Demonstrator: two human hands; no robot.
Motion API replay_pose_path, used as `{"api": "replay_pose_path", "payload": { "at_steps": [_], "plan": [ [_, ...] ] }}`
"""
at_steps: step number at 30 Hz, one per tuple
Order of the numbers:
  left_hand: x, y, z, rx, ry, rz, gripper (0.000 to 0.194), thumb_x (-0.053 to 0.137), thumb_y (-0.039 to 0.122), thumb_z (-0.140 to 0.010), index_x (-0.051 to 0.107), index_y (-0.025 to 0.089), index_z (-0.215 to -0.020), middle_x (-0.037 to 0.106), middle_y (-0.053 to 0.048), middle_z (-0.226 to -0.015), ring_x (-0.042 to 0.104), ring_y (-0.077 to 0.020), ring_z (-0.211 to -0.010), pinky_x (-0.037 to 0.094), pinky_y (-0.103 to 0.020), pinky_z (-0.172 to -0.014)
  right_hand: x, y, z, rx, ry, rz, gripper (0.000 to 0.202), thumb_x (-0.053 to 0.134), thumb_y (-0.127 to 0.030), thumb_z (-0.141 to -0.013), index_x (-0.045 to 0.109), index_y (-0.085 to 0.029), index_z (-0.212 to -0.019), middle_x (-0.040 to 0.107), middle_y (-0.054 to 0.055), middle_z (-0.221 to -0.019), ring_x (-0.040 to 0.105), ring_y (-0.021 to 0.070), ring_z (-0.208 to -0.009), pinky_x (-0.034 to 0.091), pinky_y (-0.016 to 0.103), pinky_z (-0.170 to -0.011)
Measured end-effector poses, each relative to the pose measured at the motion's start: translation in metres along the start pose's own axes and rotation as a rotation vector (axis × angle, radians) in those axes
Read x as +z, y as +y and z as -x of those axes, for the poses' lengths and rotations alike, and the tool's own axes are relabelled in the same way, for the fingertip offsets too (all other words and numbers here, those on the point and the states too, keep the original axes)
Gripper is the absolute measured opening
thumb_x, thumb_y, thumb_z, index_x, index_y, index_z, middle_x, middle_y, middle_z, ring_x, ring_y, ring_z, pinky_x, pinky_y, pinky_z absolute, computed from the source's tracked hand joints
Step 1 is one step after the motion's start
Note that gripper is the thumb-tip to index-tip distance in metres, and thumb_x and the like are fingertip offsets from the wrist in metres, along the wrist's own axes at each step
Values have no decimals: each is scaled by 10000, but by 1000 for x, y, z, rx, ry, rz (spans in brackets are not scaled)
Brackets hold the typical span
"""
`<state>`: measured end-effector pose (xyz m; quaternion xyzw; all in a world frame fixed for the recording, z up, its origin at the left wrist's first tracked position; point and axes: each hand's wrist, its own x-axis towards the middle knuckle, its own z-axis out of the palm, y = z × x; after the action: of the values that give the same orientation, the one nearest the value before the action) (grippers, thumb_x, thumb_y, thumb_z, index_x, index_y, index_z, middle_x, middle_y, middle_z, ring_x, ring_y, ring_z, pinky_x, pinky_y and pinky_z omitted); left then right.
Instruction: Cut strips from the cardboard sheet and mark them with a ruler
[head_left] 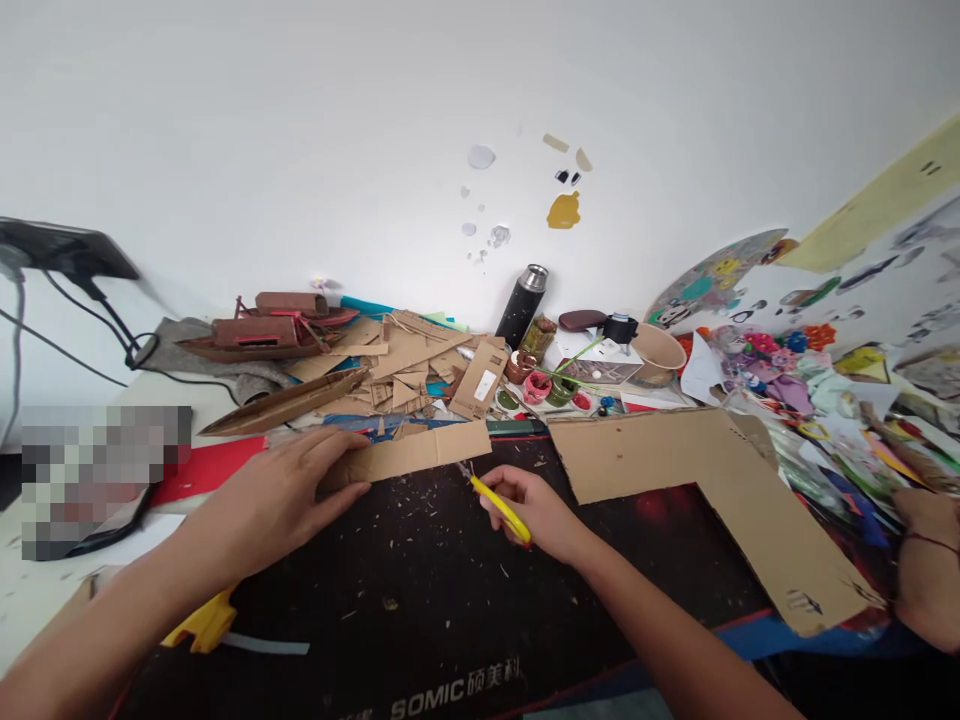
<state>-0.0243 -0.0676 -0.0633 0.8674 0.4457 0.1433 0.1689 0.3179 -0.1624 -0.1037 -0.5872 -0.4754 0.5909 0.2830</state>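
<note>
My left hand grips one end of a narrow strip of brown cardboard, thumb below and fingers on top. The strip reaches out to the right over the black mat. In my right hand is a pair of scissors with yellow handles. Their dark blades point up and left and meet the strip's lower edge, just right of a crease line. Exactly how far the blades are apart is too small to tell. A large angled cardboard piece lies on the mat to the right of the scissors.
Cardboard scraps pile up behind the strip, beside brown model boats. A black thermos and paint jars stand near the wall. The black mat carries small shavings. Another person's arm rests at far right.
</note>
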Motion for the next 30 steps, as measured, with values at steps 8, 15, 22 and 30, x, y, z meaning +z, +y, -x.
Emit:
{"api": "replay_pose_path", "payload": {
  "at_steps": [8,15,22,30],
  "plan": [
    [-8,5,-6,-25,-3,20,587,534,709,-953,706,254,-1281,782,-114,-1278,743,-370,-1139,559,-477,-1027,10,3,18,-60,-65,-432,650,874,-597,-838,649,-182,-1285,708,-12,-720,416,52,-397,276,177,-395],
    [-18,11,-8,-1,54,40,550,538,701,-978,690,264,-1276,782,-94,-1267,752,-338,-1112,579,-428,-962,21,-3,5,-252,-42,-670,615,814,-651,-879,670,-201,-1273,684,-18,-719,536,97,-415,383,199,-391],
    [-7,3,-8,60,59,11,543,554,685,-987,702,269,-1304,782,-94,-1305,751,-329,-1151,567,-416,-996,40,-7,-23,-267,-96,-560,638,717,-757,-917,670,-158,-1131,706,12,-684,640,154,-458,413,200,-374],
    [1,-9,-3,146,140,-40,533,597,664,-993,734,253,-1304,794,-103,-1279,751,-340,-1162,559,-451,-1029,45,-26,-37,-217,208,-597,585,785,-696,-840,608,-172,-650,584,-13,-523,492,91,-385,325,185,-358]
  ]
}}
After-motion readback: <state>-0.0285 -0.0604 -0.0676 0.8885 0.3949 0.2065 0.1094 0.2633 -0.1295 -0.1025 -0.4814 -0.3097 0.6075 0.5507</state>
